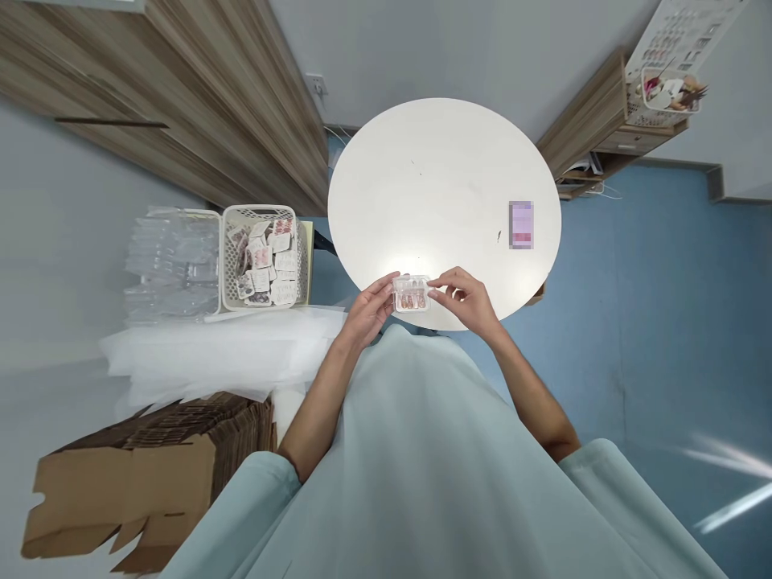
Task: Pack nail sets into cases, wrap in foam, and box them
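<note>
A small clear plastic case of press-on nails [411, 301] is held over the near edge of the round white table [434, 185]. Through its plastic show pinkish-brown, nail-shaped pieces on a pale card. My left hand [369, 312] grips the case at its left side, thumb and fingers around the edge. On the opposite side, the thumb and fingertips of my right hand [466, 299] pinch its right edge. Whether the lid is fully closed I cannot make out.
A blurred purple packet [521, 225] lies on the table's right part. To the left stand a white basket [260, 211] of nail cards and a pile of clear plastic cases [172, 265]. Below them are white sheets [223, 354] and flattened cardboard boxes [126, 490]. Another basket [654, 112] tops the right cabinet.
</note>
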Available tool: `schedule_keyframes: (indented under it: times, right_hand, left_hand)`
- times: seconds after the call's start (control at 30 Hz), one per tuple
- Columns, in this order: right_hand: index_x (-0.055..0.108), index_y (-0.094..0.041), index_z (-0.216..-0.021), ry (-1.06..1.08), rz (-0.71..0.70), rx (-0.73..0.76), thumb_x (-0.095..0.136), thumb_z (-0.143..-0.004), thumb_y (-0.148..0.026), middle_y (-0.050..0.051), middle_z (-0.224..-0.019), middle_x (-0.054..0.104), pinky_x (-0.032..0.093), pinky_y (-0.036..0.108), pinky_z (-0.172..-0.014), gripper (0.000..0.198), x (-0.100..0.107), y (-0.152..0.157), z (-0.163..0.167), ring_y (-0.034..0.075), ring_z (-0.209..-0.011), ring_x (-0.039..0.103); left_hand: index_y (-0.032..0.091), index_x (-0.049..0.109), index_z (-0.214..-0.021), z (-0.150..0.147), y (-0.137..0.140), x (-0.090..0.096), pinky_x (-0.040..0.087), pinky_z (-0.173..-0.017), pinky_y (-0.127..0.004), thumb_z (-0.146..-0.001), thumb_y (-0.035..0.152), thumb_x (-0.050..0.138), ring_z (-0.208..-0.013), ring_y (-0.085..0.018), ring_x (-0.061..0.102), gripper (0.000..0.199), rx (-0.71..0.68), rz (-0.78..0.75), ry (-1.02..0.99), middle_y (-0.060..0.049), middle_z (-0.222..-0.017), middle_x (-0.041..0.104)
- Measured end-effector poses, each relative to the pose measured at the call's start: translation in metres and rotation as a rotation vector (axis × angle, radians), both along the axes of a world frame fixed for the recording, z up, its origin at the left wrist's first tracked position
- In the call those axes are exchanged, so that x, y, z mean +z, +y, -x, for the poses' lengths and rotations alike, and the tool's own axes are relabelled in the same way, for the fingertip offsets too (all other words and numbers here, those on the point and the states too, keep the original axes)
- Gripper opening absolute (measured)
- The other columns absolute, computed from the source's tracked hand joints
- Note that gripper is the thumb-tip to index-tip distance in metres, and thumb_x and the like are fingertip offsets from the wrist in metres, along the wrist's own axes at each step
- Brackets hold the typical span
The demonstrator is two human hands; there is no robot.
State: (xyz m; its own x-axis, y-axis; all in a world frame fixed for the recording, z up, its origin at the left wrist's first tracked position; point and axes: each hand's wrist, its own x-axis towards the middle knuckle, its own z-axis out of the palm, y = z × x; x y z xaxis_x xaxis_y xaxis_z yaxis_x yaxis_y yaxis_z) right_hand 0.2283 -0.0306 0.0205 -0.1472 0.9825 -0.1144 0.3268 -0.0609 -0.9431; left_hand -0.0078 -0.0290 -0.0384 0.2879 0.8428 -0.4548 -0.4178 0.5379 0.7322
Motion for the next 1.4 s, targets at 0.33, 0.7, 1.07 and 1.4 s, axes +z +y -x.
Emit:
schedule_keyframes:
  times: [0.33, 0.7, 1.07, 1.4]
  right_hand:
    - [0.081, -0.029, -0.106, 0.013, 0.060, 0.001, 0.077, -0.092, -0.060, 0.003, -0.101, 0.067, 0.051, 0.032, -0.067, 0.034, -0.013, -0.031, 0.004, 0.014, -0.069, 0.056]
    - [0.076, -0.022, -0.095, 0.061, 0.446, -0.008, 0.077, -0.086, -0.069, 0.002, -0.081, 0.074, 0.049, 0.031, -0.064, 0.048, -0.030, -0.034, -0.005, 0.015, -0.062, 0.061]
    - [0.070, -0.022, -0.088, 0.271, 0.564, -0.040, 0.081, -0.081, -0.069, 0.004, -0.090, 0.076, 0.037, 0.026, -0.050, 0.049, -0.056, -0.032, 0.004, 0.011, -0.059, 0.055]
    - [0.071, -0.020, -0.089, 0.225, 0.597, 0.050, 0.079, -0.083, -0.070, 0.006, -0.093, 0.077, 0.040, 0.025, -0.051, 0.051, -0.096, -0.019, 0.016, 0.011, -0.060, 0.056]
  left_hand:
    - [0.021, 0.071, -0.138, -0.003, 0.002, 0.008, 0.048, -0.120, -0.049, -0.086, 0.040, 0.088, -0.149, -0.036, 0.052, 0.057, -0.052, -0.035, -0.010, -0.013, -0.160, 0.059]
    - [0.022, 0.069, -0.142, -0.007, -0.001, 0.014, 0.049, -0.118, -0.047, -0.086, 0.043, 0.087, -0.149, -0.037, 0.053, 0.062, -0.117, -0.068, 0.070, -0.014, -0.163, 0.055]
    - [0.022, 0.057, -0.152, 0.002, -0.019, -0.007, 0.059, -0.096, -0.039, -0.090, 0.058, 0.077, -0.124, -0.030, 0.069, 0.074, -0.202, -0.042, 0.489, -0.017, -0.144, 0.067]
    - [0.016, 0.070, -0.128, 0.011, -0.027, -0.033, 0.055, -0.070, -0.030, -0.081, 0.060, 0.081, -0.084, -0.020, 0.072, 0.066, -0.087, 0.031, 0.642, -0.006, -0.094, 0.075]
